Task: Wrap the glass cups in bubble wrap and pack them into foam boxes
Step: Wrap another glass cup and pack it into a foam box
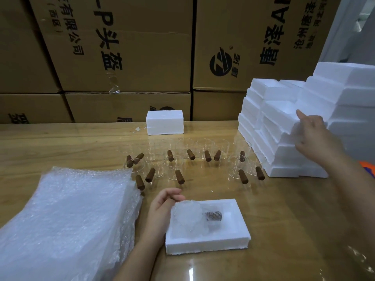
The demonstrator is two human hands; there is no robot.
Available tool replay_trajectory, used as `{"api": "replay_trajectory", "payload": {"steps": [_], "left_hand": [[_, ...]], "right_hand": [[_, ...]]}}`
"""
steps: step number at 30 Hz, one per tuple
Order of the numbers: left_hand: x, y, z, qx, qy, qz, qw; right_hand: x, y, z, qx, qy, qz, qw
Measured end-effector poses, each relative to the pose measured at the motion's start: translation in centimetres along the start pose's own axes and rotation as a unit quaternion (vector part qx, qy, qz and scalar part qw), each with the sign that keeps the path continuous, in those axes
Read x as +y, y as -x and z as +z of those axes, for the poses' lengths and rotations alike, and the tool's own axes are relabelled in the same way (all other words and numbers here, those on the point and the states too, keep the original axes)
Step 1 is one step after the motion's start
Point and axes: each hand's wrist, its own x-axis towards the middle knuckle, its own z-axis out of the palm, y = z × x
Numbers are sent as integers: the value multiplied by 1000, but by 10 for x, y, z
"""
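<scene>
Head view. One cup is judged done so far: a wrapped cup [192,220] lies on its side in the open foam tray [207,244], toward the tray's left end, and its brown handle shows dimly through the bubble wrap. A lid is not yet set on this tray.

The left grip [162,207], a bare hand, is laid against the tray's left rim with its fingers loosely curled above the wrapped cup. Whether the wrap is pinched cannot be told. The right grip [316,138] is stretched far behind and to the right of the tray, and its fingers are curled over the edge of a foam piece [284,118] on the foam stack [284,165]. This piece is judged to be the tray's lid.

Behind the tray, about a dozen bare cups [182,159] are stood in loose rows on the bench [294,220]. They are clear, thin-walled and hard to make out, each with a stubby brown wooden handle. All of these remain to be wrapped and boxed.

A thick pile of bubble wrap sheets [67,220] is kept left of the tray. One closed foam box [164,122] is seen far behind the tray, in front of a wall of cardboard cartons [125,47].
</scene>
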Motion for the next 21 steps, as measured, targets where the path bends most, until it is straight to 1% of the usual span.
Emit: {"api": "replay_trajectory", "payload": {"steps": [2, 5, 6, 8, 11, 13, 14, 16, 17, 18, 19, 21], "left_hand": [[0, 0, 0, 2, -9, 7, 1000], [0, 1, -1, 2, -22, 16, 1000], [1, 1, -2, 2, -23, 20, 1000], [2, 1, -2, 2, -28, 35, 999], [3, -1, -4, 12, -45, 70, 996], [3, -2, -6, 24, -42, 88, 995], [3, -3, -7, 30, -40, 95, 994], [2, -4, -9, 37, -33, 106, 993], [2, -4, -9, 37, -27, 110, 993], [2, -4, -9, 35, -20, 112, 993], [2, -4, -9, 33, -11, 110, 993], [3, -5, -9, 18, 11, 96, 995]], "right_hand": [[0, 0, 1, 35, 0, -10, 999], [-3, 3, -9, 145, -37, -43, 988], [-6, 6, -13, 174, -71, -60, 980], [-15, 19, -22, 207, -173, -85, 959], [-39, 48, -33, 200, -355, -82, 909], [-52, 63, -32, 145, -461, -67, 873], [-57, 69, -28, 99, -516, -52, 850], [-64, 81, -13, -19, -616, 5, 788], [-66, 87, -4, -84, -649, 42, 755], [-71, 95, 5, -143, -664, 74, 730], [-74, 103, 14, -193, -662, 96, 718], [-80, 122, 31, -259, -634, 116, 719]]}}
